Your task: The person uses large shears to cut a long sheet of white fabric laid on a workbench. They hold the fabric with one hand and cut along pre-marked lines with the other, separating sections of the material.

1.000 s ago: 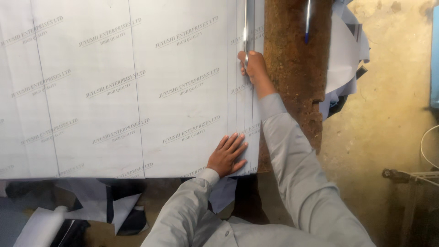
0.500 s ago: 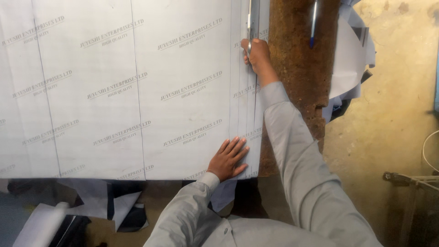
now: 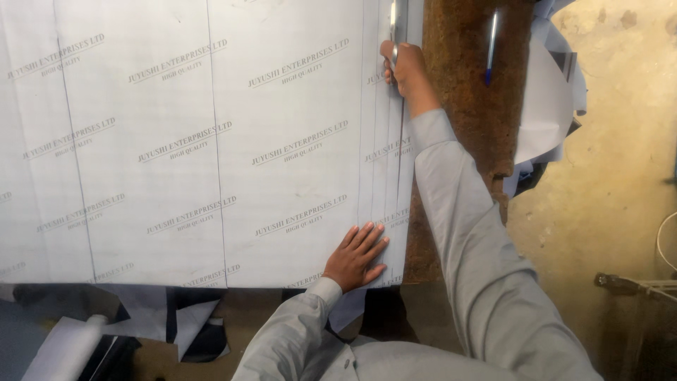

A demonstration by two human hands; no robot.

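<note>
Pressing flat, fingers spread, your left hand pins the white sheet at its near edge; your right hand grips what seems scissors, the strip cut nearly through.

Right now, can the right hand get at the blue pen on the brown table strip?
Probably yes. The blue pen lies uncovered just right of the right hand, nothing between, but that hand grips a metal tool.
</note>
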